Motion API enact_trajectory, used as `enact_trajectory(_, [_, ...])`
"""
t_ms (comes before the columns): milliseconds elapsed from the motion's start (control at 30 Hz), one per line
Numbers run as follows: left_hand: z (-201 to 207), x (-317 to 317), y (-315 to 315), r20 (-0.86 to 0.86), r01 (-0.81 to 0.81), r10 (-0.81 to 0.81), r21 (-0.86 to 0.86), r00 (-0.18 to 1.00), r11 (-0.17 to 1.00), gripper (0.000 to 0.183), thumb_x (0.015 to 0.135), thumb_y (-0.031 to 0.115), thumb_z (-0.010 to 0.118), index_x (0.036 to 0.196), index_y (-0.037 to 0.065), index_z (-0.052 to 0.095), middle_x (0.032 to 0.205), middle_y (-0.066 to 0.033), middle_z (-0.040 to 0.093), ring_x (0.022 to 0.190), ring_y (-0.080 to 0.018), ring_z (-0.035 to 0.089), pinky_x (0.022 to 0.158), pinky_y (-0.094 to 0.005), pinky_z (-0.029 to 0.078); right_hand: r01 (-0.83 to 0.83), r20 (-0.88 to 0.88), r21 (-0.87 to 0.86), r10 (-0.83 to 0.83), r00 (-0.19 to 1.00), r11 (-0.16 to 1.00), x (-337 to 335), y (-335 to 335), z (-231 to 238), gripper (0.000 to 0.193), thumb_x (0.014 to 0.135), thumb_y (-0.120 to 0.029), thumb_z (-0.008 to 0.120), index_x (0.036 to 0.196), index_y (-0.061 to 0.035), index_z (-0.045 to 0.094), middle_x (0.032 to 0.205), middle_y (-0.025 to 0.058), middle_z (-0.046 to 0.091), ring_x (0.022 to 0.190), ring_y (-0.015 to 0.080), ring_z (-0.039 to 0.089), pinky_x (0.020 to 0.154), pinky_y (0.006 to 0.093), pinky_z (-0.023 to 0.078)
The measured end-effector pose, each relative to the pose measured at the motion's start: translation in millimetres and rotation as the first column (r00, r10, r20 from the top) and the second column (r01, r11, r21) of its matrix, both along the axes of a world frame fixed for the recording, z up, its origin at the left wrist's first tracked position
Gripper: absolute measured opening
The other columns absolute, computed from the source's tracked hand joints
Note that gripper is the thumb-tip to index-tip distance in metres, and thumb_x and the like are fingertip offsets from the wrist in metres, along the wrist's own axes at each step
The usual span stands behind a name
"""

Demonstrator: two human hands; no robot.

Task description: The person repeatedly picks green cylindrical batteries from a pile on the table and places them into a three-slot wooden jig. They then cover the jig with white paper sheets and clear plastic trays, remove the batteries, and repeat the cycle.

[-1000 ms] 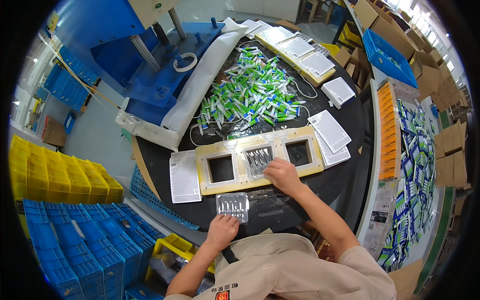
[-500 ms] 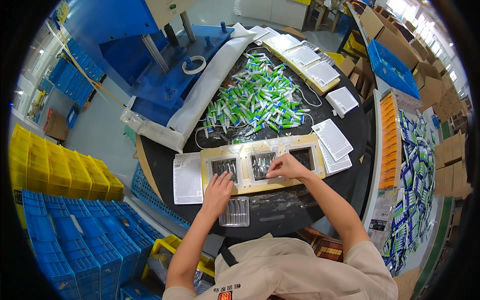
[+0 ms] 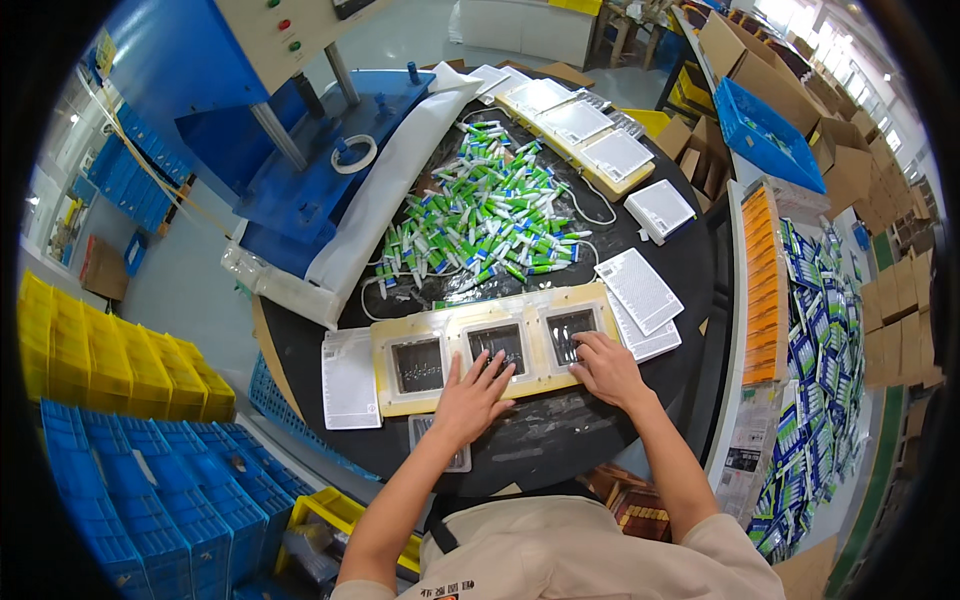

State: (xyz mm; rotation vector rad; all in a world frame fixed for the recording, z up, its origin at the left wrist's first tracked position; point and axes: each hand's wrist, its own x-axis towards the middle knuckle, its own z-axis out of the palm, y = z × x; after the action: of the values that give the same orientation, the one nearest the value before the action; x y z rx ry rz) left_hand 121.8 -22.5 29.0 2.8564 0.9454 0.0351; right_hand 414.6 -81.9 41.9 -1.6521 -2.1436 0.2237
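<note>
A pale yellow frame [image 3: 385, 406] with three windows lies across the near side of the round black table. Clear plastic blister trays sit in its windows, among them the left tray [image 3: 419, 369]. My left hand [image 3: 470, 402], fingers spread, reaches over the frame's near edge and touches the middle window. At the right window my right hand [image 3: 612, 372] has its fingertips on the clear tray, fingers bent and apart, nothing seen in them. A loose clear blister tray [image 3: 459, 461] lies partly under my left wrist.
Behind the frame lies a heap of green-and-white tubes [image 3: 480, 210]. White printed cards [image 3: 350, 385] flank the frame, and a second loaded frame [image 3: 600, 182] stands far right. A blue press [image 3: 330, 190] rises at back left. Blue crates [image 3: 165, 490] stand at left.
My left hand has shifted from the left window to the middle one, and my right hand from the middle window to the right one. The whole view has shifted slightly.
</note>
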Motion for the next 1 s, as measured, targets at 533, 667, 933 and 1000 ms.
enact_trajectory(533, [-8,18,144,0.502,-0.386,0.416,-0.169,0.758,0.907,0.033,0.083,0.022,0.081,0.109,0.005,0.070,0.101,-0.0130,0.067,0.100,-0.0348,0.065,0.087,-0.0436,0.052,0.287,-0.331,-0.069,-0.294,0.897,0.955,-22,145,0,0.017,0.087,-0.017,0.076,0.095,-0.0032,0.071,0.096,0.0140,0.069,0.081,0.0343,0.070,0.073,0.0428,0.055])
enact_trajectory(667, [-27,40,194,0.183,-0.351,0.402,-0.255,0.897,0.901,0.025,0.078,0.026,0.083,0.093,0.008,0.075,0.092,-0.0103,0.067,0.090,-0.0339,0.068,0.078,-0.0453,0.052,0.288,0.023,-0.176,-0.288,0.957,0.941,-49,219,-35,0.028,0.080,-0.023,0.084,0.088,0.0007,0.072,0.098,0.0207,0.068,0.087,0.0409,0.069,0.077,0.0492,0.056])
enact_trajectory(933, [6,-44,129,0.589,-0.399,0.671,-0.540,0.450,0.741,0.013,0.082,0.008,0.078,0.093,0.002,0.074,0.092,-0.0131,0.072,0.083,-0.0301,0.070,0.075,-0.0367,0.055,0.025,-0.392,-0.079,-0.054,0.919,0.997,-75,162,11,0.020,0.077,-0.010,0.076,0.095,-0.0037,0.072,0.100,0.0131,0.067,0.090,0.0324,0.068,0.078,0.0419,0.057])
enact_trajectory(1000, [13,-70,90,0.669,-0.483,0.657,-0.472,0.348,0.737,0.015,0.081,0.006,0.079,0.094,0.001,0.074,0.092,-0.0136,0.070,0.084,-0.0311,0.069,0.075,-0.0376,0.055,-0.216,-0.329,0.141,0.251,0.910,0.966,-111,134,20,0.021,0.077,-0.009,0.074,0.097,-0.0036,0.070,0.101,0.0104,0.068,0.091,0.0280,0.067,0.077,0.0386,0.057])
